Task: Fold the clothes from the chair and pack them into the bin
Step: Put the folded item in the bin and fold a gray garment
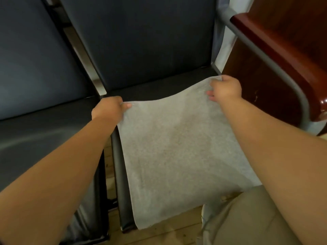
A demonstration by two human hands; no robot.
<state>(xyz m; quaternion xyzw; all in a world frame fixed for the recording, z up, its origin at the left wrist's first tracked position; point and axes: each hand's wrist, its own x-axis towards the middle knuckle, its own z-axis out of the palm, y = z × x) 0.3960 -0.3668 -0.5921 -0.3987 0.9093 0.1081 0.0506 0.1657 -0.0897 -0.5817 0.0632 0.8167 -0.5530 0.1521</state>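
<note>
A light grey cloth lies spread over the seat of a dark padded chair, its near edge hanging past the seat front. My left hand pinches the cloth's far left corner. My right hand grips the far right corner, close to the chair's backrest. The far edge of the cloth sags between both hands. No bin is in view.
A second dark chair stands to the left, with a narrow gap between the seats. A grey metal armrest and a red-brown wooden piece of furniture are on the right. Wooden floor shows below. My khaki trouser leg is at bottom right.
</note>
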